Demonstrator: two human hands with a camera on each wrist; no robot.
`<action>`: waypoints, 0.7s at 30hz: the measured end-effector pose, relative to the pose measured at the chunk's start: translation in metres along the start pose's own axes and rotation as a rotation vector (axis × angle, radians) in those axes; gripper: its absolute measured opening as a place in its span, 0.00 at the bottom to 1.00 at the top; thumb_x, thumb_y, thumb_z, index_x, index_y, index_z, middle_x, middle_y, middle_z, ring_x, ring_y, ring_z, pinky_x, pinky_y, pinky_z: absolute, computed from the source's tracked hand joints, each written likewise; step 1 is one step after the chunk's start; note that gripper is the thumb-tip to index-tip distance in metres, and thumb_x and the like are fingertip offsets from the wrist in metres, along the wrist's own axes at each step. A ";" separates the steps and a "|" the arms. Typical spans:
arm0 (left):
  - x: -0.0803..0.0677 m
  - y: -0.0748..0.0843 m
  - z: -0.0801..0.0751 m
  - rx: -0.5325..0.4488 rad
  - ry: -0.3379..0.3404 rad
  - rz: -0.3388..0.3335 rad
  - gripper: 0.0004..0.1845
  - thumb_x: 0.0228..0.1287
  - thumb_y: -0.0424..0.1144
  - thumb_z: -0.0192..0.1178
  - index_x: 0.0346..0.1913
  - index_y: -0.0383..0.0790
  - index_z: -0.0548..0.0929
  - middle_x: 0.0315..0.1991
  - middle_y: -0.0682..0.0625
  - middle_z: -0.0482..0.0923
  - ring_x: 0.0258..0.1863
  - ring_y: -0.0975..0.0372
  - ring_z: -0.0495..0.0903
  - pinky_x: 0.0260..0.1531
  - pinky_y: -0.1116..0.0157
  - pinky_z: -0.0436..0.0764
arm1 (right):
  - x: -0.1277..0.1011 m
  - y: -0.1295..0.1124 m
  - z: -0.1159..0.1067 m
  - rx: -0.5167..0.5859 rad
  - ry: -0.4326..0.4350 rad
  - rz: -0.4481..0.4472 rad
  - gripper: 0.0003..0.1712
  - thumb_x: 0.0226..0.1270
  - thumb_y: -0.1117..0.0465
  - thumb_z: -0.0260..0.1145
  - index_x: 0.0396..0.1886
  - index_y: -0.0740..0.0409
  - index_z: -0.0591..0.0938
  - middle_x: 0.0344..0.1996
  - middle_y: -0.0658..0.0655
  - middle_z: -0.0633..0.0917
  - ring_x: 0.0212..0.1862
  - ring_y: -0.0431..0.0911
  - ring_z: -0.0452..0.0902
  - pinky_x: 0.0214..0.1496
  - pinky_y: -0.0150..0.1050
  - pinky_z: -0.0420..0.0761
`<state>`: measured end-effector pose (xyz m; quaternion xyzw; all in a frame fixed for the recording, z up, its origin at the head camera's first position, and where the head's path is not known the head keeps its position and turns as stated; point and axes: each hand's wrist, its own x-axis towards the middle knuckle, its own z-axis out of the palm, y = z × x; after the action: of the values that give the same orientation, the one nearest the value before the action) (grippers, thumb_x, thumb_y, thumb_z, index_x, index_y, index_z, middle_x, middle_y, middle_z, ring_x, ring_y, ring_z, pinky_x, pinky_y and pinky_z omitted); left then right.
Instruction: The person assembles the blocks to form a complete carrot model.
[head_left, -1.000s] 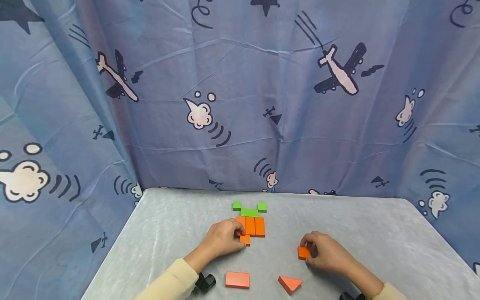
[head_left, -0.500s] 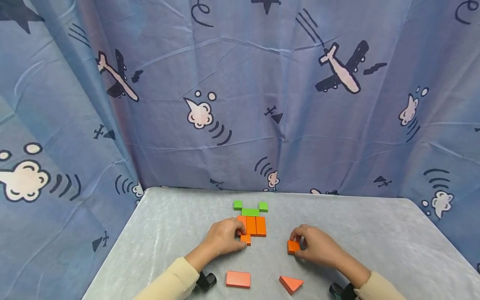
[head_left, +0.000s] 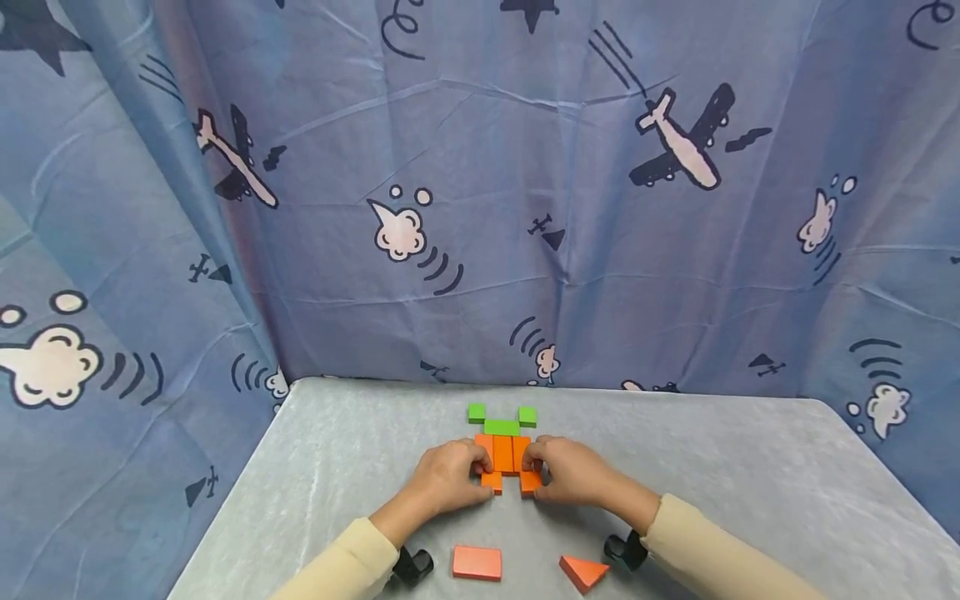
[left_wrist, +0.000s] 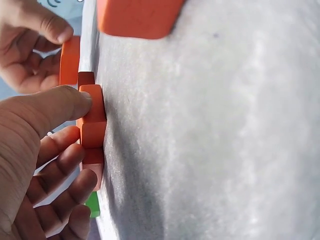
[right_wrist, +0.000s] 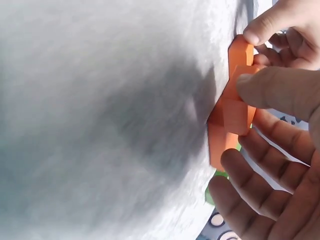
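Blue curtains with airplanes are hanging behind the grey tabletop (head_left: 315, 467). On it, the left hand (head_left: 448, 477) is pinching a small orange block (head_left: 491, 481) with curled fingers (left_wrist: 60, 102), and the right hand (head_left: 572, 472) is pinching another small orange cube (head_left: 529, 482). Both blocks are lying just below the orange rectangles (head_left: 502, 452), between the two hands. Beyond the fingers are sitting green blocks (head_left: 501, 427); nearer the wrists are lying a flat orange rectangle (head_left: 477, 562) and an orange triangle (head_left: 582, 572).

Both hands sit close together, knuckles up: left hand (head_left: 448, 477) and right hand (head_left: 572, 472), fingers curled, cream sleeves behind.
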<state>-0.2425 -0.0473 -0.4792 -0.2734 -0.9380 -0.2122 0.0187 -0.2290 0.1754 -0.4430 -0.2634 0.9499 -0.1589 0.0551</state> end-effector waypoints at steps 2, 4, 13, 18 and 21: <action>0.000 0.000 0.000 -0.003 -0.005 0.000 0.12 0.44 0.50 0.73 0.32 0.54 0.84 0.27 0.62 0.74 0.25 0.74 0.69 0.26 0.73 0.69 | 0.004 -0.003 0.001 -0.006 -0.001 -0.005 0.16 0.43 0.61 0.77 0.33 0.51 0.82 0.28 0.44 0.76 0.29 0.38 0.67 0.31 0.32 0.70; 0.000 0.000 0.001 -0.004 -0.006 -0.002 0.12 0.44 0.50 0.73 0.32 0.54 0.84 0.27 0.63 0.74 0.25 0.74 0.69 0.26 0.73 0.69 | 0.008 -0.006 0.002 -0.018 0.003 -0.006 0.16 0.42 0.60 0.77 0.33 0.52 0.82 0.27 0.44 0.76 0.28 0.38 0.67 0.30 0.32 0.70; -0.001 0.001 0.001 -0.006 0.010 -0.001 0.11 0.44 0.49 0.73 0.31 0.54 0.83 0.26 0.62 0.74 0.25 0.74 0.68 0.25 0.73 0.69 | 0.018 -0.015 0.007 -0.068 0.026 -0.027 0.16 0.40 0.60 0.77 0.30 0.52 0.81 0.22 0.45 0.72 0.25 0.38 0.65 0.26 0.32 0.66; 0.000 -0.001 0.001 -0.003 0.021 0.004 0.11 0.43 0.48 0.73 0.30 0.54 0.83 0.26 0.62 0.74 0.25 0.74 0.68 0.25 0.73 0.69 | 0.019 -0.017 0.011 -0.068 0.035 -0.025 0.15 0.40 0.62 0.76 0.29 0.53 0.81 0.22 0.46 0.72 0.25 0.38 0.64 0.25 0.32 0.64; -0.001 -0.002 0.003 -0.004 0.029 0.008 0.11 0.43 0.49 0.73 0.30 0.54 0.83 0.26 0.63 0.75 0.24 0.75 0.69 0.25 0.74 0.69 | 0.018 -0.019 0.013 -0.060 0.042 -0.028 0.15 0.39 0.63 0.76 0.29 0.54 0.81 0.22 0.46 0.72 0.24 0.38 0.64 0.25 0.32 0.64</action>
<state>-0.2426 -0.0480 -0.4825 -0.2741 -0.9361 -0.2179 0.0324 -0.2332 0.1469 -0.4489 -0.2748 0.9514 -0.1366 0.0251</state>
